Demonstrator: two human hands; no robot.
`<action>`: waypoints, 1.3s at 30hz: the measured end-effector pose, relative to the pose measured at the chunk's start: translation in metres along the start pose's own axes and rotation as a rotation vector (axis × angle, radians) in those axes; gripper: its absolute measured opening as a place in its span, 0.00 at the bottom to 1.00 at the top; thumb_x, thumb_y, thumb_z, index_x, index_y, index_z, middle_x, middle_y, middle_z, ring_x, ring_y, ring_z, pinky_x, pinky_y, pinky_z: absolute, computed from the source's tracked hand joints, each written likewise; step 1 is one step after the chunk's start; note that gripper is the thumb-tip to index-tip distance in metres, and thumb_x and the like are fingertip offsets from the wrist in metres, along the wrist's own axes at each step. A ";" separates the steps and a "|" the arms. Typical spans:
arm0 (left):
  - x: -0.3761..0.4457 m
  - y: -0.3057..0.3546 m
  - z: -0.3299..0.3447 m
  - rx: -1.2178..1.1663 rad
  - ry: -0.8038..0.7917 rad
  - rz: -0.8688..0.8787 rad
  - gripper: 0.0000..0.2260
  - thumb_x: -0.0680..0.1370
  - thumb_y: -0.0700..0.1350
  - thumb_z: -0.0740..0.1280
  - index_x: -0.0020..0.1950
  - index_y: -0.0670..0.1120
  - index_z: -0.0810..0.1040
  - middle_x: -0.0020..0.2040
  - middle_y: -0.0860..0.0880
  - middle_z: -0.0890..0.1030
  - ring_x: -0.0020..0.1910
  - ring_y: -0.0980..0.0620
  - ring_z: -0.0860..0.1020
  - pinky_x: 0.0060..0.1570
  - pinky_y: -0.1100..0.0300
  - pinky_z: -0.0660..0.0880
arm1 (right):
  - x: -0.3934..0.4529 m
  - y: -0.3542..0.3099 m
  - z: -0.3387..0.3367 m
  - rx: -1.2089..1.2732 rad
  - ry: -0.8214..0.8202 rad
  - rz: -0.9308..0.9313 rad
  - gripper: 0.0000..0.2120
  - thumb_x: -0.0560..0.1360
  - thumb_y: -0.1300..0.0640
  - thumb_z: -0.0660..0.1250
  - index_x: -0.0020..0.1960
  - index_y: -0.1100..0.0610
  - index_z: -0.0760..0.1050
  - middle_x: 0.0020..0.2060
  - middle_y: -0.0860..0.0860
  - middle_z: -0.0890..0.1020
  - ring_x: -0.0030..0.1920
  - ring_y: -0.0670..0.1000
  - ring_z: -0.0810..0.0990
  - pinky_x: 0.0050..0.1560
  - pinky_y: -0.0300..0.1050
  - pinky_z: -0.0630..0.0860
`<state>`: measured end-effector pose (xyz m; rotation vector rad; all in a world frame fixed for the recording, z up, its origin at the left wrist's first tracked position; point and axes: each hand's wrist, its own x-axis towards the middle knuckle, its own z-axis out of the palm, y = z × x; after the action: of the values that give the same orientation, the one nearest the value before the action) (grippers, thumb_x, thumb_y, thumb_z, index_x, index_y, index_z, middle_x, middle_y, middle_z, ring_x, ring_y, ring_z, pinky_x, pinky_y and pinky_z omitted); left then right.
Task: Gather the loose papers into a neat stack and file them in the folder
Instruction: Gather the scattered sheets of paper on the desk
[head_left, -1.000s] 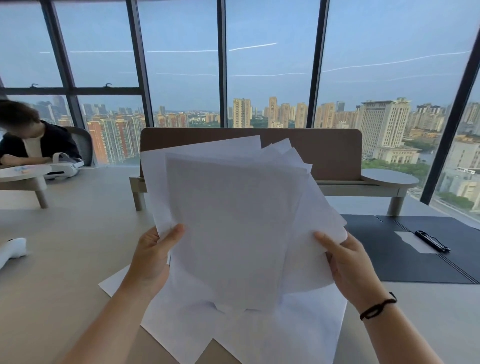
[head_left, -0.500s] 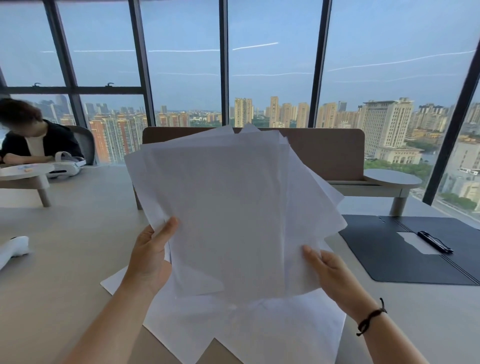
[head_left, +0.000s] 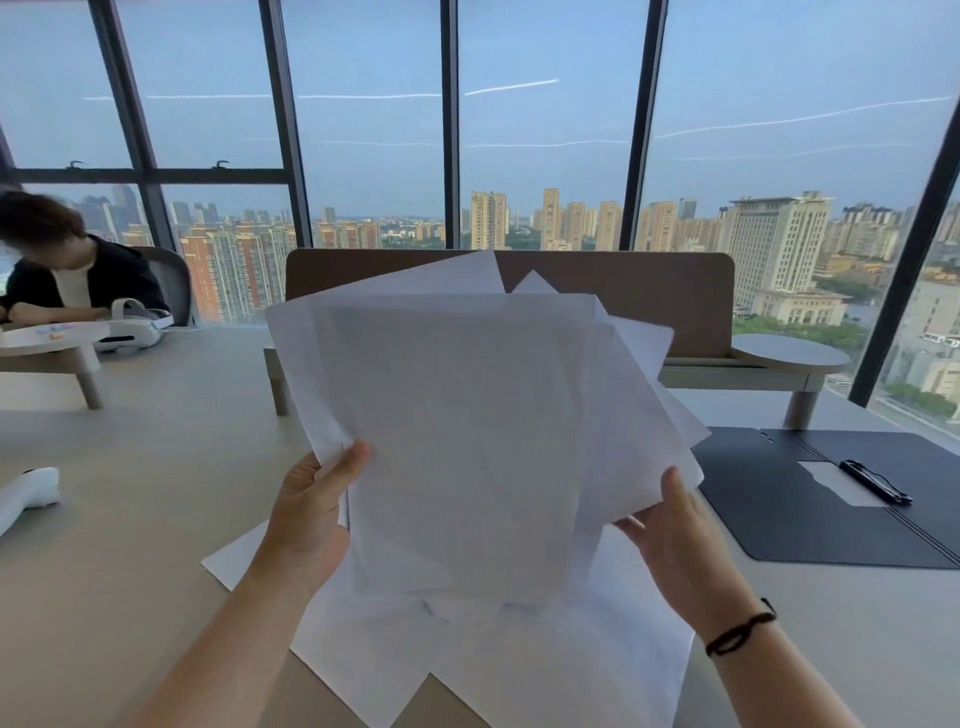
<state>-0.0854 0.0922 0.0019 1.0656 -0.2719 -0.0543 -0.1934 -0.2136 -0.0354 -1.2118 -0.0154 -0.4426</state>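
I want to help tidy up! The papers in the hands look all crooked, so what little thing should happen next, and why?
Probably tap the held papers on the table to square them. Left hand and right hand grip a fanned bunch with corners sticking out, and more sheets lie beneath.

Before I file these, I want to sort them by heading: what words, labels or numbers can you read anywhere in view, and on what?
None can be read.
Held sheets: look blank from this side; only faint show-through, too dim to read.
Sheets on the table: no print shows.
Open folder: its pale label patch shows no legible text.
White headset: no readable brand.
Buildings outside: any signs are too small.
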 end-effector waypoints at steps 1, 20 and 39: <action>0.000 0.000 0.000 0.000 -0.008 0.001 0.09 0.79 0.40 0.65 0.50 0.47 0.86 0.47 0.48 0.88 0.47 0.48 0.86 0.48 0.47 0.83 | -0.001 -0.005 -0.002 -0.045 -0.038 0.005 0.40 0.55 0.28 0.78 0.57 0.54 0.80 0.53 0.52 0.87 0.57 0.54 0.85 0.60 0.53 0.79; 0.020 0.037 -0.007 0.447 -0.306 0.079 0.40 0.49 0.59 0.85 0.56 0.42 0.83 0.52 0.44 0.87 0.51 0.46 0.86 0.46 0.59 0.82 | 0.021 -0.049 0.049 -0.025 -0.075 -0.143 0.18 0.64 0.67 0.75 0.54 0.61 0.83 0.51 0.58 0.87 0.55 0.60 0.85 0.57 0.56 0.82; -0.013 -0.006 0.018 0.363 -0.146 0.065 0.28 0.48 0.71 0.79 0.41 0.56 0.89 0.42 0.51 0.88 0.42 0.52 0.87 0.43 0.57 0.82 | -0.009 -0.027 0.058 -0.060 0.003 -0.069 0.28 0.65 0.58 0.79 0.64 0.57 0.77 0.55 0.57 0.87 0.56 0.62 0.86 0.53 0.57 0.83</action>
<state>-0.1021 0.0759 0.0029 1.4154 -0.4596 -0.0247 -0.1982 -0.1655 0.0075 -1.2727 -0.0424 -0.5084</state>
